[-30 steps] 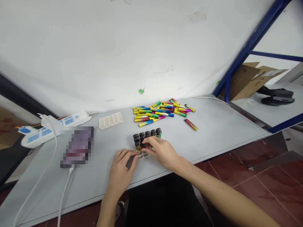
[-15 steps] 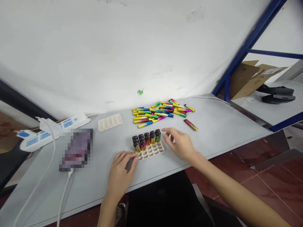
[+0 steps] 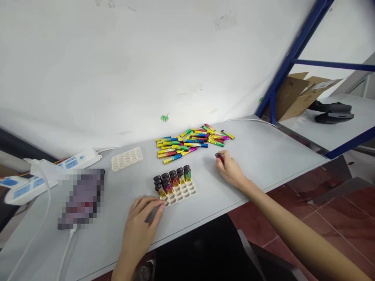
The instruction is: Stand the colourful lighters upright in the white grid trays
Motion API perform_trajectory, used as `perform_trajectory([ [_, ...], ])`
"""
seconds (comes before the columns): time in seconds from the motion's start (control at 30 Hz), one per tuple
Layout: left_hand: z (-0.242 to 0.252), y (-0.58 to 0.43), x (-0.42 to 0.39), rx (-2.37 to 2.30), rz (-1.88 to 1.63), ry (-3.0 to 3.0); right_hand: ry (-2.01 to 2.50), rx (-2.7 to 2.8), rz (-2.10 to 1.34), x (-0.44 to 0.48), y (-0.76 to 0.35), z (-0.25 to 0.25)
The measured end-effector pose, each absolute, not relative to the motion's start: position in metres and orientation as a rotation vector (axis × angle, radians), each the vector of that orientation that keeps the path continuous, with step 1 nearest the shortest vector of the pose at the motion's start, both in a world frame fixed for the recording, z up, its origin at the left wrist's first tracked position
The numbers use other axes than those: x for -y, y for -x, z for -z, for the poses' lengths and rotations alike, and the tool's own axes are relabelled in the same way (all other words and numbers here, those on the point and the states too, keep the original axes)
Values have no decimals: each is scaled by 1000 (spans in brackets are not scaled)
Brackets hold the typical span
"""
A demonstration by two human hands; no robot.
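Right hand (image 3: 230,169) farther from the rack (image 3: 182,197), fingers (image 3: 226,155) snug around a red lighter (image 3: 221,158), dark end (image 3: 217,155) leftward, long axis aslant.

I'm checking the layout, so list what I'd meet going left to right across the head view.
Power strips, back tray, front tray with standing lighters, right hand holding a lighter, cardboard box.
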State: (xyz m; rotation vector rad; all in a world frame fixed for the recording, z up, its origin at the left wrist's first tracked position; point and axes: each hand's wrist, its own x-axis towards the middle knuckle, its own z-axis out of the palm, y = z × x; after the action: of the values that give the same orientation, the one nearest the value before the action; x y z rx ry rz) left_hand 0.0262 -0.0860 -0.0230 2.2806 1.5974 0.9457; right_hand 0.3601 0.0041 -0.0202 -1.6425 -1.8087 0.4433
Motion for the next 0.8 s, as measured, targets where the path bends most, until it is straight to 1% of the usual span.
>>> perform_trajectory([
  [0.2, 24, -27, 88, -1656, -953, -2253, 1340, 1643, -676, -46, -310, 10],
  [0.37, 9, -16, 78, -1824, -1008, -2183, 1332, 1514, -849, -76, -294, 14],
  [0.53, -5, -10, 11, -1901, -1011, -2237, 1287, 1499, -918, -77, -302, 18],
  [0.67, 7, -17, -57, -1736, -913, -2448, 1267, 1436, -1003, -79, -304, 17],
  [0.8, 22, -21, -86, -1665, -937, -2506, 1279, 1411, -1050, -81, -302, 16],
])
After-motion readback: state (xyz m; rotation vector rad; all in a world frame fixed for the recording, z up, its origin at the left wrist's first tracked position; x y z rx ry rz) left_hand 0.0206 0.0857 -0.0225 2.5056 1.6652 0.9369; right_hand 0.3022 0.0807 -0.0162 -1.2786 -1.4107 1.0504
